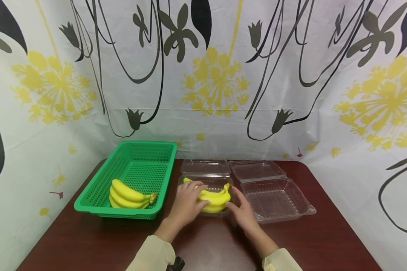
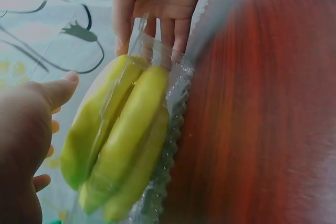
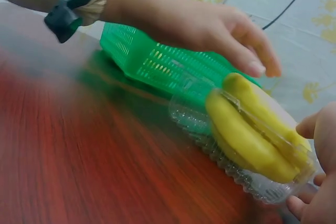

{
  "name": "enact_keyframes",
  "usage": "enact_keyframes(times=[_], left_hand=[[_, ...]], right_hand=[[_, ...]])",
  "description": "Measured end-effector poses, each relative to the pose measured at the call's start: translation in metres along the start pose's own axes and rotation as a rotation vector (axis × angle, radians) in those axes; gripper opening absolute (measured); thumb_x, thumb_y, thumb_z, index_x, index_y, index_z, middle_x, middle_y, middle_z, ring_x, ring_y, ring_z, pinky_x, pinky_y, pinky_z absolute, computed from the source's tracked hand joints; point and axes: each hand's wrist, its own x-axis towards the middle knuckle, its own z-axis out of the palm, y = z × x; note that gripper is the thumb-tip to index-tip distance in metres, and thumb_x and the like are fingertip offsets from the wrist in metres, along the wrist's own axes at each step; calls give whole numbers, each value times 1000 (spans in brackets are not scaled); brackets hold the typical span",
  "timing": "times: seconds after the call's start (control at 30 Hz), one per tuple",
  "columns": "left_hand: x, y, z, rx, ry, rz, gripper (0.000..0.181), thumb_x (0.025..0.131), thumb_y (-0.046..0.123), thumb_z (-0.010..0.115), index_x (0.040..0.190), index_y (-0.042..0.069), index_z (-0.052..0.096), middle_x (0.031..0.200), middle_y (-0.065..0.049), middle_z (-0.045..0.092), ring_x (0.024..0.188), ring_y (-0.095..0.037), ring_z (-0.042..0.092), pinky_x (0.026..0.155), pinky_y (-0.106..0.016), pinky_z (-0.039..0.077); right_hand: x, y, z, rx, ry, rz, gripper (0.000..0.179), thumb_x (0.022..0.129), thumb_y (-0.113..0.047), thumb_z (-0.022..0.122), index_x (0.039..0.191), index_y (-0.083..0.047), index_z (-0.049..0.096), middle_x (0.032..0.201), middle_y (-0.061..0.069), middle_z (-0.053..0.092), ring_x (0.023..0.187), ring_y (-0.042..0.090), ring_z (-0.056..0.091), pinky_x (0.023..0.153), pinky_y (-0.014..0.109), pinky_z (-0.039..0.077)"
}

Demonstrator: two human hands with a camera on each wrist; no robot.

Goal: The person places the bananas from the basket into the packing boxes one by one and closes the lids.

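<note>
Over on the head view, we've got a yellow banana bunch (image 1: 214, 201) lying in the nearer-to-basket clear container (image 1: 214, 183), its lid flopped open at the back. Our left hand (image 1: 189, 199) is spread loosely over one end; our right hand (image 1: 243, 214) sits at the other. Another clear container (image 1: 276, 197) lies open beside it, and a second bunch (image 1: 129, 195) waits in the green basket (image 1: 149, 150).

On the left wrist view, our left thumb is clear of the fruit, while our right fingers (image 2: 167, 32) hang fairly straight by the end wall. It's blurry there, so we honestly can't tell if they're pressing or just resting.

From the right wrist view, our left hand hovers relaxed just above the bananas, and the upper one pokes over the rim. For us, the step looks like settling the bunch, so we'd steady that end wall, nudge the fruit down with flat fingers, and keep pressure gentle: thin plastic probably flexes and slides on a smooth table (image 3: 105, 156).
</note>
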Motion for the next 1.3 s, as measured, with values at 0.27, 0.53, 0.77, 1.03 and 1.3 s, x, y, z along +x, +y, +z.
enact_keyframes(times=[0.27, 0.53, 0.77, 1.03, 1.3], left_hand=[[-24, -11, 2, -157, 79, -141, 58, 84, 40, 75, 132, 13, 60, 142, -10, 46, 132, -33, 36, 106, -55, 27], [-42, -22, 6, -355, 94, -300, 75, 81, 34, 79, 144, 10, 46, 157, -11, 23, 141, -35, 22, 105, -58, 31], [-54, -32, 9, -478, 45, -372, 86, 83, 31, 79, 151, 8, 32, 158, -14, 17, 141, -38, 22, 103, -59, 34], [-62, -42, 15, -817, 52, -446, 92, 85, 20, 76, 154, 4, 18, 152, -22, 28, 130, -41, 38, 100, -56, 38], [-65, -49, 13, -1023, 35, -498, 88, 86, 13, 73, 153, 2, 17, 149, -26, 31, 130, -44, 37, 103, -55, 34]], right_hand=[[12, -14, -2, -25, 6, 58, 62, 94, -13, 63, 149, -6, 35, 146, 26, 38, 132, 44, 38, 98, 56, 41], [30, -25, -3, 10, -29, 109, 62, 98, -18, 56, 152, -6, 28, 151, 26, 30, 136, 44, 31, 106, 57, 31], [44, -32, -4, 61, -26, 160, 62, 98, -19, 56, 153, -6, 27, 151, 26, 29, 135, 43, 34, 106, 56, 32], [63, -30, -4, 96, -25, 204, 65, 99, -21, 55, 153, -5, 24, 151, 26, 28, 133, 42, 37, 106, 52, 35], [84, -27, -3, 196, -15, 263, 65, 101, -23, 52, 154, -3, 21, 150, 26, 32, 133, 42, 37, 106, 53, 33]])
